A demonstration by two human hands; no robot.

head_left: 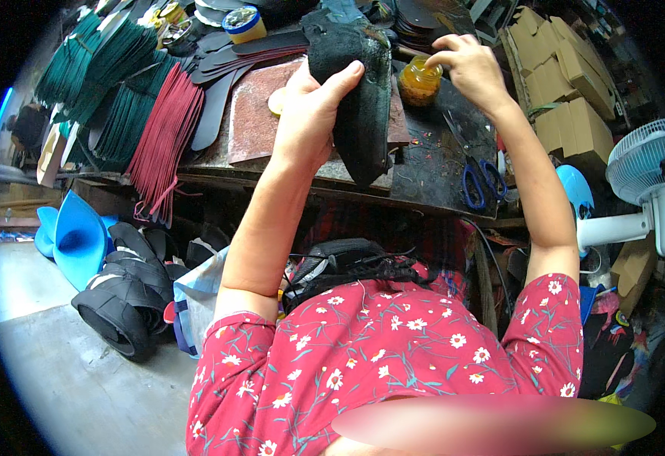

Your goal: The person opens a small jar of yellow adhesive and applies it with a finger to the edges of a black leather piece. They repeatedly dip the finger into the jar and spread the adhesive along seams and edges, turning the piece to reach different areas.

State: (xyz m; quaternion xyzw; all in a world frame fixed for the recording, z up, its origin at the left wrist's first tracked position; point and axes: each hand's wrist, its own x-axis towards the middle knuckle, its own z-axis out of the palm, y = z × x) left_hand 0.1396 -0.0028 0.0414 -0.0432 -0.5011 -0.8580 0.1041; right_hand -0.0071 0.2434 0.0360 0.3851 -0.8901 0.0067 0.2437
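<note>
My left hand grips a black piece of leather-like material, thumb across its face, and holds it up over the bench. The piece hangs down past the bench's front edge. To the right, my right hand is at the mouth of a glass jar of yellow-amber paste. Its fingers are bent and drawn together at the rim; whatever they pinch is too small to make out. A pair of blue-handled scissors lies on the dark bench below the jar. A reddish slab rests under my left forearm's side.
Bundles of green strips and red strips sit at the left of the bench. Dark sole-shaped pieces and a blue-lidded tub are behind. Cardboard boxes and a white fan stand at the right.
</note>
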